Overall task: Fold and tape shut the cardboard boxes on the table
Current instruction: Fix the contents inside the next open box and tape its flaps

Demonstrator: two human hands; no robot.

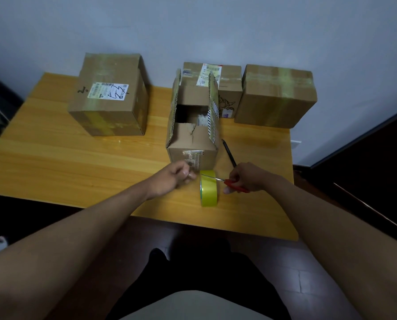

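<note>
An open cardboard box [193,144] stands mid-table with its side flaps upright. In front of it a yellow-green tape roll [208,189] stands on edge. My left hand [173,180] pinches what looks like the tape's free end just left of the roll. My right hand [248,176] grips red-handled scissors [233,184], whose blades reach across the top of the roll. Three closed, taped boxes sit behind: a large one [111,95] at the left, a small one [225,88] behind the open box, and another [277,95] at the right.
A black pen [228,152] lies on the wooden table [77,162] just right of the open box. The wall runs close behind the boxes. A dark cabinet [366,169] stands beyond the table's right edge.
</note>
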